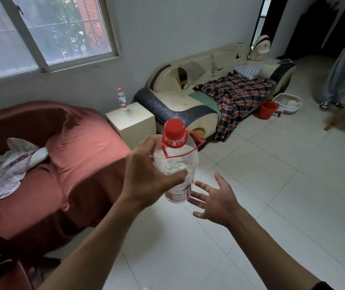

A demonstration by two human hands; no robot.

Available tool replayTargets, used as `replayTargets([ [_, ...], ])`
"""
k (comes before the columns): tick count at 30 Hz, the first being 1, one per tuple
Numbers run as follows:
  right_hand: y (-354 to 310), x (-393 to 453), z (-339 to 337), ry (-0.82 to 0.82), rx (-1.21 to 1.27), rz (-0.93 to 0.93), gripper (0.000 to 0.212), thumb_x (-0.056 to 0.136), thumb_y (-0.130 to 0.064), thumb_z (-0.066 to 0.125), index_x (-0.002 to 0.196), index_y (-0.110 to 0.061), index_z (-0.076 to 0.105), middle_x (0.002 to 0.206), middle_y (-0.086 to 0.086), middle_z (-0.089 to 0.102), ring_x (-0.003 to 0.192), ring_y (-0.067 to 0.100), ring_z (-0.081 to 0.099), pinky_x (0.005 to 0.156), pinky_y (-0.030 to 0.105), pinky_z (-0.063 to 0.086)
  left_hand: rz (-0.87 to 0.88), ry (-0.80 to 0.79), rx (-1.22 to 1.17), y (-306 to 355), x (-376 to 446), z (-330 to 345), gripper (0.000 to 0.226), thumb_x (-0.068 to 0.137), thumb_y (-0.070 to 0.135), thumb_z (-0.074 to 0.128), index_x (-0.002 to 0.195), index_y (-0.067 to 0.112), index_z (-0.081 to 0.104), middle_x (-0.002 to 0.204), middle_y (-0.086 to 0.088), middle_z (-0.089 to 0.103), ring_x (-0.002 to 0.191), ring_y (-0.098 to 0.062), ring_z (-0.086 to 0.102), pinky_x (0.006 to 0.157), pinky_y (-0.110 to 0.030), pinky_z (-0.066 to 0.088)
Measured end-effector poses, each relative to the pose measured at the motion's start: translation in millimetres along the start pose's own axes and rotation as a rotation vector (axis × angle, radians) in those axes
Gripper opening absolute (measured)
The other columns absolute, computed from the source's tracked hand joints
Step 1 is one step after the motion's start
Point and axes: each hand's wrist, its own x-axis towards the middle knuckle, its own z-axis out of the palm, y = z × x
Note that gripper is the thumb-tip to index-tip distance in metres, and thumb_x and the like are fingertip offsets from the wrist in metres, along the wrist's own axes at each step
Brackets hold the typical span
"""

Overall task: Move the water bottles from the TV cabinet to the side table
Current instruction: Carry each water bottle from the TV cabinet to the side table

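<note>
A lived-in home sitting room: a worn cream-and-navy sofa (198, 97) draped with a plaid blanket (236, 97) stands against the far wall at centre right, a rust-covered armchair (62, 160) fills the left, a barred sliding window (41, 32) sits upper left, over a white tiled floor (272, 185).

open tiled floor (251, 185) leaves a wide lane toward the bench (129, 120), whose top is bare but for a small bottle (122, 99) near its back edge, hemmed by the red-covered chair (73, 164) at left and the sofa (188, 101) at right.
</note>
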Motion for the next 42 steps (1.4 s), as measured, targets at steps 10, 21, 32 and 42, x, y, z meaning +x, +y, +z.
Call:
replayTargets([
  [10, -68, 106, 50, 0.119, 0.047, -0.018, 0.079, 0.086, -0.076, 0.033, 0.131, -0.016, 0.056, 0.129, 0.020, 0.059, 0.123, 0.036, 0.052, 0.111, 0.062, 0.022, 0.023, -0.032, -0.067, -104, 123, 18, 0.071, 0.060, 0.048, 0.084, 0.120, 0.015, 0.062, 0.114, 0.002, 0.069, 0.101, -0.014, 0.068, 0.082, -0.039, 0.061],
  [21, -145, 222, 120, 0.105, 0.084, -0.008, 0.079, 0.083, -0.078, 0.035, 0.127, -0.017, 0.058, 0.130, 0.022, 0.059, 0.125, 0.033, 0.053, 0.115, 0.062, 0.014, 0.038, -0.024, -0.077, -196, 246, 8, 0.071, 0.059, 0.045, 0.085, 0.118, 0.013, 0.063, 0.109, 0.002, 0.069, 0.097, -0.015, 0.067, 0.080, -0.041, 0.059],
  [32, -251, 368, 134, -0.019, 0.063, 0.132, 0.079, 0.080, -0.079, 0.037, 0.129, -0.022, 0.058, 0.123, 0.018, 0.066, 0.119, 0.029, 0.058, 0.111, 0.062, 0.016, -0.082, 0.045, 0.007, -276, 366, 51, 0.069, 0.054, 0.035, 0.090, 0.115, 0.014, 0.065, 0.104, 0.000, 0.070, 0.094, -0.021, 0.069, 0.077, -0.045, 0.058],
  [42, -377, 463, 164, -0.121, -0.032, 0.216, 0.077, 0.080, -0.080, 0.038, 0.127, -0.023, 0.058, 0.131, 0.014, 0.063, 0.121, 0.029, 0.059, 0.111, 0.062, 0.016, -0.163, 0.217, 0.106, -303, 485, 79, 0.070, 0.052, 0.032, 0.091, 0.116, 0.019, 0.065, 0.105, 0.003, 0.071, 0.095, -0.013, 0.069, 0.076, -0.036, 0.060],
])
